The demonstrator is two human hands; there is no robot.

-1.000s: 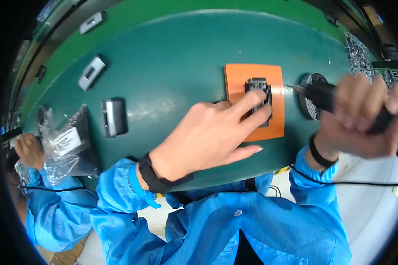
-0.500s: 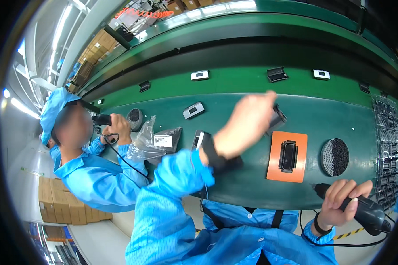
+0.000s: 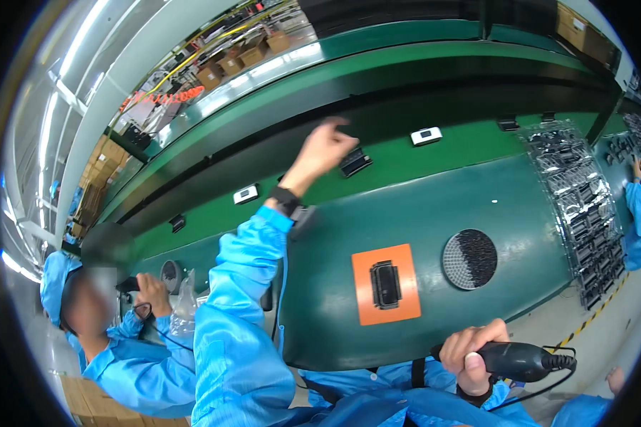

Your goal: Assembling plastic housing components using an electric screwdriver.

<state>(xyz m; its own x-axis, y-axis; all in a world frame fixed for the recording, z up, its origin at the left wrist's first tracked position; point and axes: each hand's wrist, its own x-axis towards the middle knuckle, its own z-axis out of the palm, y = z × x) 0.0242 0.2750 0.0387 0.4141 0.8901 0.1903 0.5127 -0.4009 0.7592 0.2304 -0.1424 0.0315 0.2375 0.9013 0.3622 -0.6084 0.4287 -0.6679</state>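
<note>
My left hand (image 3: pixel 325 151) reaches far over the green belt, fingers curled and blurred by motion. A dark patch shows at its fingertips; I cannot tell whether it is something held. Just below the hand lies a black plastic housing (image 3: pixel 355 163) on the belt. By my left wrist a grey device (image 3: pixel 303 221) is partly hidden. Near the bench's front edge my right hand (image 3: pixel 470 356) grips a black corded power screwdriver (image 3: pixel 514 361), its tip pointing left. A black frame-like part (image 3: pixel 386 285) sits on an orange plate (image 3: pixel 363 313) on the bench.
A round dish (image 3: pixel 470 259) of small black pieces stands right of the plate. Clear trays (image 3: pixel 584 206) of black parts line the right side. White devices (image 3: pixel 426 136) and black housings ride the belt. A co-worker (image 3: pixel 132 356) sits at left; another person's sleeve (image 3: pixel 639 220) shows right.
My left hand has gone from above the bench out over the belt. The view has swung right, shifting the bench leftward. My right hand still grips the screwdriver, now turned more level.
</note>
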